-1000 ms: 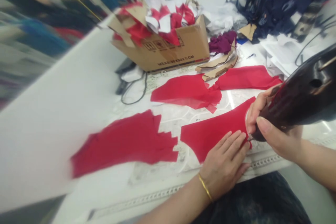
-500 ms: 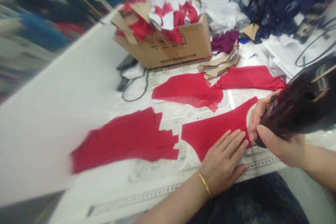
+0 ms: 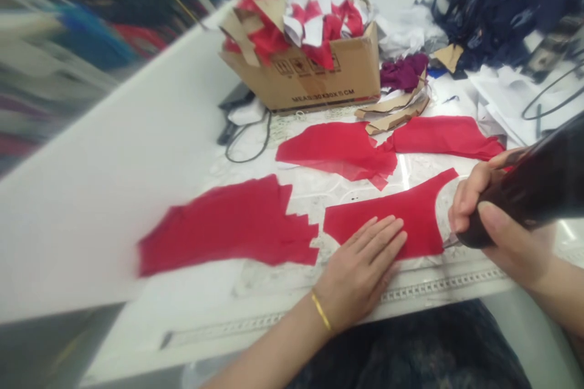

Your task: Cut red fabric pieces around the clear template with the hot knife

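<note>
My left hand [image 3: 362, 267] lies flat, fingers together and stretched out, on the near red fabric piece [image 3: 392, 213] at the table's front edge. My right hand [image 3: 490, 219] is wrapped round the handle of a dark, glossy hand tool [image 3: 533, 188], whose tip touches the right edge of that same piece. Under the fabric lies a white patterned sheet [image 3: 314, 194]. A larger red piece [image 3: 228, 225] with a stepped edge lies to the left.
Two more red pieces [image 3: 337, 149] lie further back. A cardboard box [image 3: 314, 70] full of red and white scraps stands behind them, with cardboard strips [image 3: 395, 112], purple cloth [image 3: 404, 70], dark blue fabric [image 3: 493, 0] and cables [image 3: 249, 140] around. The white table [image 3: 114, 152] stretches left.
My left hand has slid left along the red piece, away from the tool's tip. The tool in my right hand has tilted lower. The view has shifted a little.
</note>
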Available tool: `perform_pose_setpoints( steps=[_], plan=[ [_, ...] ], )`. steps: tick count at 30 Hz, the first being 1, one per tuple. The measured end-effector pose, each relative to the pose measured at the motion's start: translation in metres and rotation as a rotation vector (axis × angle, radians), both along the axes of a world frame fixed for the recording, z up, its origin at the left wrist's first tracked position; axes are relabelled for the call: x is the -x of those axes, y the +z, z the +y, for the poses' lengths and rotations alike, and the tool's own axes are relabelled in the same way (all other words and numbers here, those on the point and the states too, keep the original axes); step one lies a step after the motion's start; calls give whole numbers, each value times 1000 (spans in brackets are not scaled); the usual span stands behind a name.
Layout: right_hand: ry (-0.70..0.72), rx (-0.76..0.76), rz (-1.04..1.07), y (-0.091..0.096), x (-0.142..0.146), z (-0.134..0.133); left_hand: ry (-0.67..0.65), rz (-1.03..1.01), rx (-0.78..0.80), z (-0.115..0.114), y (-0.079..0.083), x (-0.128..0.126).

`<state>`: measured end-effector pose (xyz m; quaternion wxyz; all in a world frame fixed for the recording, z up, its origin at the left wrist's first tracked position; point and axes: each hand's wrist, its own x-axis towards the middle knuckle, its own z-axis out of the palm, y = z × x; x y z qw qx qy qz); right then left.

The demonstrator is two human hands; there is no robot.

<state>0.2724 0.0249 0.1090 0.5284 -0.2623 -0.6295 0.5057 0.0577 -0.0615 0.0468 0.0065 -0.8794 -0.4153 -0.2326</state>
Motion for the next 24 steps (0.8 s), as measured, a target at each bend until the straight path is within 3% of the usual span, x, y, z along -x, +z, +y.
perform_pose_setpoints(
  steps=[4,8,15,24],
  plan=[
    [58,-25,108,1,5,0,59,32,-9,-10,1,32],
    [79,-33,14,0,19,-8,56,64,-24,-15,-5,51],
    [148,-83,34,-10,62,-31,46,-38,-91,-12,-20,54],
    [67,-111,10,-16,98,-39,88,-98,-72,-13,-27,52]
  ],
)
